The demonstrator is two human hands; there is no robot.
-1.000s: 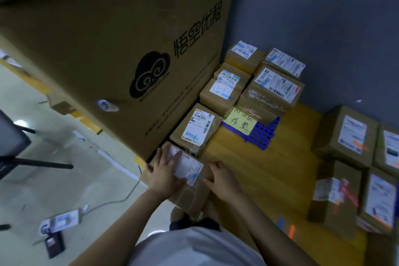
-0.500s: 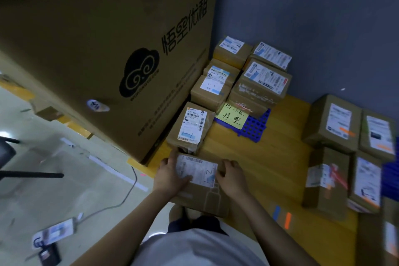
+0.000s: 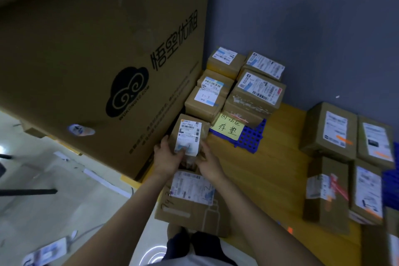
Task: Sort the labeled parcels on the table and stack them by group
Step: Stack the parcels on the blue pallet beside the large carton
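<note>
While between left hand [image 3: 167, 158], right hand [image 3: 209, 163], parcel [image 3: 190, 130] (labeled).

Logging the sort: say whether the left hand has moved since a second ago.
Yes. The left hand left the near parcel and went forward, toward the yellow note; it now grips the small parcel.

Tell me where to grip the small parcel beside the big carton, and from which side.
Take the small parcel by its two long side faces at the near end, coming from the front. It lies lengthwise away from the body, and the big carton and stacked parcels crowd its left and far sides.
</note>
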